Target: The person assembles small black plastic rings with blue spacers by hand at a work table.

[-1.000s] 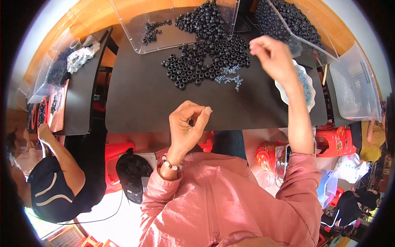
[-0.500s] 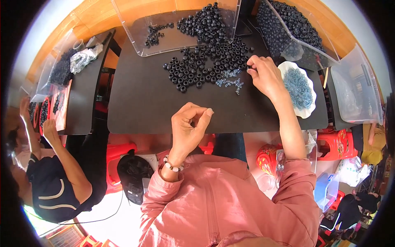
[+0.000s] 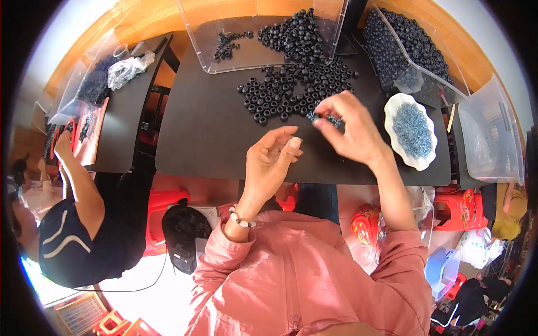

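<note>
My right hand (image 3: 352,130) is over the table with thumb and forefinger pinched on a black bead (image 3: 318,116). Partly behind those fingers lies a small cluster of blue-grey rings (image 3: 335,120), at the lower edge of the loose black beads (image 3: 273,95). My left hand (image 3: 272,159), a beaded bracelet at its wrist, hovers over the table's near part. Its thumb and fingers are a little apart, and I see nothing between them. To the right of my right hand, a white scalloped dish (image 3: 393,126) holds many small blue-grey rings (image 3: 413,130).
A clear bin (image 3: 208,66) lies tipped at the back, black beads spilling onto the dark table (image 3: 196,126). Another clear bin (image 3: 417,67), full of black beads, stands back right beside an upright plastic box (image 3: 490,131). At left a person (image 3: 84,224) works at another table.
My right hand has moved left and nearer, toward my left hand, still pinching the bead. My left hand has shifted slightly right and up, its fingers loosening. The whole view has also shifted a little.
</note>
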